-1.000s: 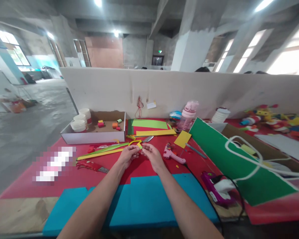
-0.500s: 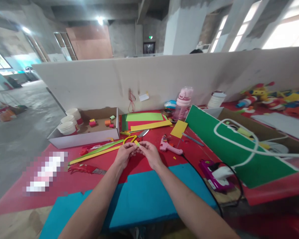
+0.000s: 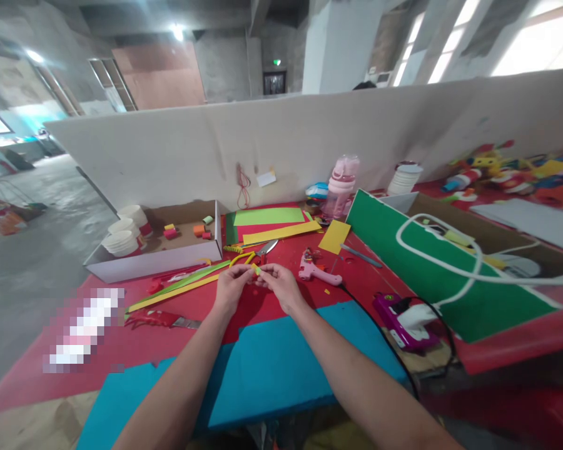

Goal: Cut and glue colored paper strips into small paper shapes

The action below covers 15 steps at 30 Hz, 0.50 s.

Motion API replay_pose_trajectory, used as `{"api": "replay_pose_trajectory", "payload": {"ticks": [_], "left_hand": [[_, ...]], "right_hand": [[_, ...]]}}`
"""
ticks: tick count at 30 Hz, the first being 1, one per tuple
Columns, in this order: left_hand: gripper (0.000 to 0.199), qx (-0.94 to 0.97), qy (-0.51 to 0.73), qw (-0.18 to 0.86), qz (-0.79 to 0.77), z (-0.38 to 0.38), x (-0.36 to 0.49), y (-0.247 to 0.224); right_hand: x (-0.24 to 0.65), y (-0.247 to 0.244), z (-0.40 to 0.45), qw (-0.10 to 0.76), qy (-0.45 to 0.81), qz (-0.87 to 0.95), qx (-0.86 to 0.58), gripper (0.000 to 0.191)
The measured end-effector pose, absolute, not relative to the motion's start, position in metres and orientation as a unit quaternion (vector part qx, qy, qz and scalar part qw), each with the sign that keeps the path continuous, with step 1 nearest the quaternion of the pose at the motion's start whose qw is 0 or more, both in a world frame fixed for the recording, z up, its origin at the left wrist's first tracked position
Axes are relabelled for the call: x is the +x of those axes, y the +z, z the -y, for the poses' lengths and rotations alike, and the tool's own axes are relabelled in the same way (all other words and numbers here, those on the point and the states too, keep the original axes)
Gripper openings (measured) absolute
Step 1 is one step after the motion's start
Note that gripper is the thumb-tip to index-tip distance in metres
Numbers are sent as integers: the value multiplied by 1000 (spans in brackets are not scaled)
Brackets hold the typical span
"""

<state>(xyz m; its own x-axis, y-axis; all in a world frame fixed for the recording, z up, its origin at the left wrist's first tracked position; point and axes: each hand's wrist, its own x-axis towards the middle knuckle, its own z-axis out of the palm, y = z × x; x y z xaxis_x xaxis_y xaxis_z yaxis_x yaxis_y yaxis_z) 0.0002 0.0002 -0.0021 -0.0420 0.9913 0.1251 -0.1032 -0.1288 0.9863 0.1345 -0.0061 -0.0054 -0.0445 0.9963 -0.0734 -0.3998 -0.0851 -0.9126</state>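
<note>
Between the fingertips of my left hand (image 3: pixel 234 286) and my right hand (image 3: pixel 278 286) is a small yellow-green paper piece (image 3: pixel 256 270). Both hands are closed on it, close together over the red table covering. Just behind my left hand lie yellow-handled scissors (image 3: pixel 265 249). To the right of my right hand rests a pink glue gun (image 3: pixel 319 272). Long green and yellow paper strips (image 3: pixel 176 290) stretch out to the left, with a red-handled cutter (image 3: pixel 157 319) nearer me.
An open box (image 3: pixel 154 262) with paper cups and small paper rolls stands at the left. A green-sided box (image 3: pixel 431 275), a purple power strip (image 3: pixel 406 325) and a pink bottle (image 3: pixel 342 187) are at the right. Blue sheets (image 3: pixel 272 369) cover the front edge.
The view has shifted slightly, so the table items appear a little further left and higher. Both hands still hold the small paper piece, with little change in their grip.
</note>
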Motion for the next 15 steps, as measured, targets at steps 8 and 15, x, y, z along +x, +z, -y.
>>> {"api": "replay_pose_trajectory", "payload": {"ticks": [8, 15], "left_hand": [[16, 738, 504, 165, -417, 3, -2, 4], [21, 774, 454, 175, -406, 8, -5, 9]], "right_hand": [[138, -7, 5, 568, 639, 357, -376, 24], [139, -5, 6, 567, 676, 325, -341, 23]]}}
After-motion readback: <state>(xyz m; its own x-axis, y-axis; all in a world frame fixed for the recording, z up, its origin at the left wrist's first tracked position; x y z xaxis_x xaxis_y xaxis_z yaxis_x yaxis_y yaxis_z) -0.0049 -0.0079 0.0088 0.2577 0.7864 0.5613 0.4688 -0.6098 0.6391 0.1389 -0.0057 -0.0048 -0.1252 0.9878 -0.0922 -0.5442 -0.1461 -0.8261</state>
